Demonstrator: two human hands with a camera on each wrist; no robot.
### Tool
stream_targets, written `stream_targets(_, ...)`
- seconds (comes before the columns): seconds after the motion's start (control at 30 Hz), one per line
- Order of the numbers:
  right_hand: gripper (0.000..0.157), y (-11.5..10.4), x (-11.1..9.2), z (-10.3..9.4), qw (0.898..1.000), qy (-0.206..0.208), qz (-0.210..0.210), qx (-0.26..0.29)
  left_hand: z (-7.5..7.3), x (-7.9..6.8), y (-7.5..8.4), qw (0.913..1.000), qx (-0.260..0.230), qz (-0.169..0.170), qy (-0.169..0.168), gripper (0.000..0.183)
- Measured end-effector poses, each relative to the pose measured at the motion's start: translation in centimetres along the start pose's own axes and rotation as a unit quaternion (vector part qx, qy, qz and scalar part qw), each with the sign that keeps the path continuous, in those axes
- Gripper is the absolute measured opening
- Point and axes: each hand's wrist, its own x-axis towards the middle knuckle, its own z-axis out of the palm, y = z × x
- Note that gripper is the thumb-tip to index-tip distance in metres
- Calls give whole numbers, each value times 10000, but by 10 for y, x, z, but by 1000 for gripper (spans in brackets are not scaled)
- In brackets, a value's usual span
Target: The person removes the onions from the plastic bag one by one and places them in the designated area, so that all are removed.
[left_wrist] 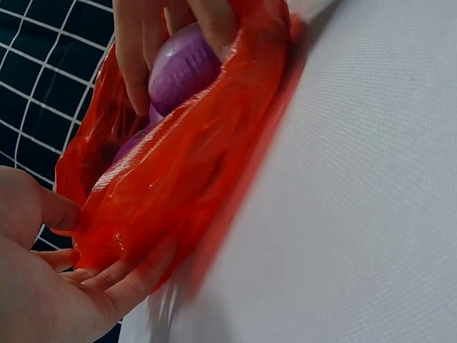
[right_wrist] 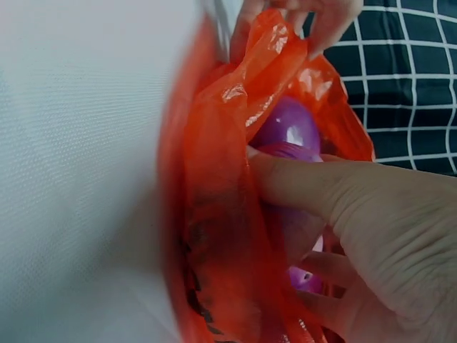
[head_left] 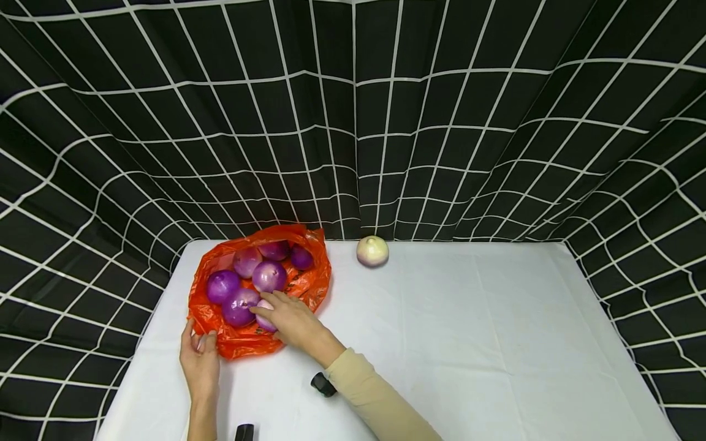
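Observation:
An orange-red plastic bag (head_left: 321, 263) lies wide open at the table's back left, with several purple onions inside. My left hand (head_left: 200, 364) pinches the bag's near-left rim between thumb and fingers, and the thin plastic (left_wrist: 171, 193) bulges up beside it in the left wrist view. Inside the bag, at its near-right side, my right hand (head_left: 298, 321) grips a purple onion (head_left: 265, 316). Its fingers reach down around that onion (left_wrist: 184, 68) in the left wrist view. Seen from the right wrist, the thumb (right_wrist: 293, 182) is in front and the bag wall partly hides the fingers.
A pale, whitish onion (head_left: 372, 251) stands alone at the table's back edge, right of the bag. White cloth (head_left: 469, 337) covers the table. Black fabric with a white grid (head_left: 430, 122) rises along the back and both sides. Black wrist-worn devices (head_left: 323, 384) show near the forearms.

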Motion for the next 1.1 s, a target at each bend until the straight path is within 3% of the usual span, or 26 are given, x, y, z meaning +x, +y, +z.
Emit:
stream_targets(0.33, 63, -2, 0, 2, 9993, 194, 129, -293, 1, 0, -2, 10000, -23, 18, -60, 60)
stream_targets(0.53, 76, 1, -4, -7, 9990, 257, 353, 106, 1, 0, 1, 9998, 172, -11, -96, 59)
stream_targets(0.77, 75, 8, -10, -17, 9949, 680, 377, 646, 0, -1, 2, 9995, 281, -60, -104, 59)
stream_targets(1.1, 85, 20, -17, -21, 9908, 897, 590, 821, 1, -2, 1, 9988, 464, -127, -95, 59)
